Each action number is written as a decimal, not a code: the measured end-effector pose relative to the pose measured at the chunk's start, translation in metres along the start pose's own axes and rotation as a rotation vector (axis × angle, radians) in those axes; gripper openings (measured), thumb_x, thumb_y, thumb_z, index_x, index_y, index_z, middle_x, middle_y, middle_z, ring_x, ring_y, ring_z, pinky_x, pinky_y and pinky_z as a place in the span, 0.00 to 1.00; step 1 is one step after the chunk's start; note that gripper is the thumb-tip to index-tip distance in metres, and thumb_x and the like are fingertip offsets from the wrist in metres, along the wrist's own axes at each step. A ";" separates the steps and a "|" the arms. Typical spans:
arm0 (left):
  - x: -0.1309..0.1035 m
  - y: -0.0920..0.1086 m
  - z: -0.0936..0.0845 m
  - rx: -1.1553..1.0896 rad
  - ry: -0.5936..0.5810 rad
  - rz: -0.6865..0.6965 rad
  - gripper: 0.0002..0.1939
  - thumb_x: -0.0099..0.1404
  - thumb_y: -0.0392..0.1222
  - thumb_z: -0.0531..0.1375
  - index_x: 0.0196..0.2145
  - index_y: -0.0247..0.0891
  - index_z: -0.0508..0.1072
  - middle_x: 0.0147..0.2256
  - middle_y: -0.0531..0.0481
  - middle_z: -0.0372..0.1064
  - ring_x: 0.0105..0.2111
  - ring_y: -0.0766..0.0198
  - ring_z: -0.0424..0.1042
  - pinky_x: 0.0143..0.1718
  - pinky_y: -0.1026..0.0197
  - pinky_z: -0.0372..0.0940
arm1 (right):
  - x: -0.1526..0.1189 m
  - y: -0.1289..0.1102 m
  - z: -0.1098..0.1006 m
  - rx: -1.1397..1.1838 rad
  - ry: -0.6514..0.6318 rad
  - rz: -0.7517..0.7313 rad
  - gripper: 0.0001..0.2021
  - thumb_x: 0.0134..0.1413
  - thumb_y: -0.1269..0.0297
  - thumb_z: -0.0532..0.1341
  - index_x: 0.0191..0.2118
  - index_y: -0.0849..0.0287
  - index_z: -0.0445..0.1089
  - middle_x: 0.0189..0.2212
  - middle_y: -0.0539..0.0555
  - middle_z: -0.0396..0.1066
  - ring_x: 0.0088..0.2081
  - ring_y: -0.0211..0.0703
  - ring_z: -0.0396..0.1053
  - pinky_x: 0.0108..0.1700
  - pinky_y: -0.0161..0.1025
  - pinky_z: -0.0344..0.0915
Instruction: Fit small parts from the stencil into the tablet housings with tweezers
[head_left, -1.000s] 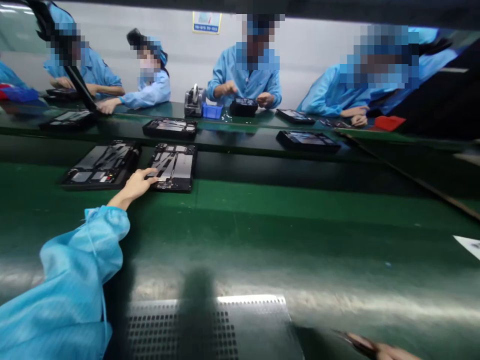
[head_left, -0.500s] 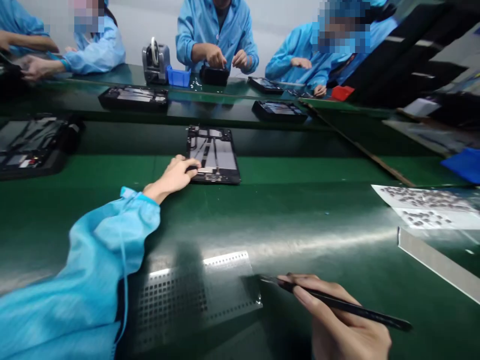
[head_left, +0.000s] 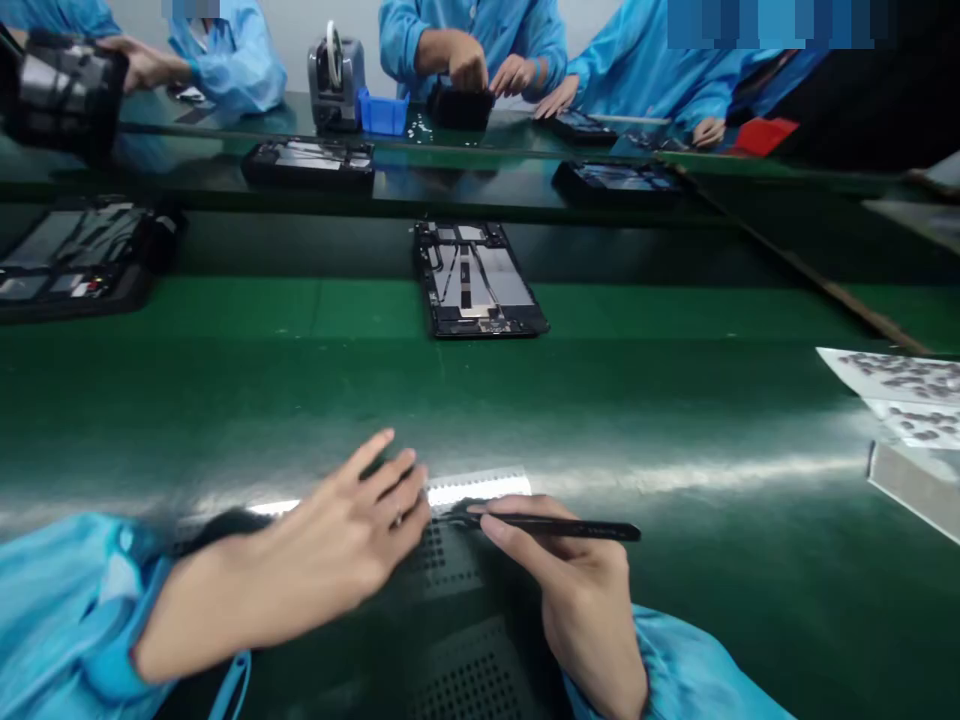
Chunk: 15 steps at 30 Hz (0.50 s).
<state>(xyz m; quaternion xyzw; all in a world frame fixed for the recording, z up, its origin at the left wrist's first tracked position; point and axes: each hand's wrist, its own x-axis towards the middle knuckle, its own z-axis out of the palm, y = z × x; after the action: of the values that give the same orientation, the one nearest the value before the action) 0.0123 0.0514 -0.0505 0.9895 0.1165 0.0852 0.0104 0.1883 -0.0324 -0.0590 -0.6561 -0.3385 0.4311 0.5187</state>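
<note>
My right hand is closed around black tweezers. Their tips point left, over a clear sheet with rows of small dark squares on the green work surface. My left hand is over the left part of that sheet beside the tweezer tips, its fingers spread and its thumb hidden. Whether it touches the sheet I cannot tell. Ahead of both hands lies an opened tablet-like device, its inner parts and ribbon cables facing up.
More opened devices sit at the left and on the raised ledge. White sheets with dark pieces lie at the right, above a pale strip. Across stand a tape dispenser, a blue bin and co-workers in blue.
My left hand has left the opened device and come back to the clear sheet. My right hand has moved left and up with the tweezers. The camera view has shifted.
</note>
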 end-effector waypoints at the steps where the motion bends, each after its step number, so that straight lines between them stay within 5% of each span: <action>1: -0.008 0.009 0.003 0.014 0.009 0.015 0.18 0.56 0.32 0.52 0.45 0.31 0.65 0.47 0.40 0.64 0.50 0.52 0.61 0.56 0.48 0.42 | 0.001 0.002 0.002 0.002 0.003 0.000 0.01 0.39 0.67 0.64 0.23 0.54 0.74 0.23 0.48 0.73 0.27 0.39 0.70 0.30 0.31 0.65; 6: -0.020 0.024 0.011 0.038 -0.047 -0.004 0.23 0.56 0.28 0.50 0.50 0.30 0.59 0.51 0.37 0.59 0.51 0.50 0.58 0.51 0.49 0.54 | 0.000 0.005 0.005 -0.024 0.041 -0.014 0.01 0.38 0.67 0.64 0.22 0.55 0.74 0.22 0.48 0.73 0.27 0.40 0.70 0.31 0.33 0.66; 15: -0.021 0.026 0.016 -0.024 -0.068 -0.070 0.25 0.57 0.29 0.50 0.53 0.35 0.56 0.53 0.40 0.55 0.56 0.52 0.49 0.55 0.48 0.50 | -0.003 0.003 0.005 -0.044 0.042 -0.014 0.01 0.38 0.67 0.64 0.22 0.55 0.74 0.22 0.49 0.73 0.27 0.39 0.69 0.29 0.32 0.65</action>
<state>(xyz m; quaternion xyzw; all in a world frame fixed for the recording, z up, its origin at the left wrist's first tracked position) 0.0012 0.0213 -0.0682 0.9869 0.1498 0.0523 0.0294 0.1825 -0.0339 -0.0621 -0.6740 -0.3414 0.4059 0.5143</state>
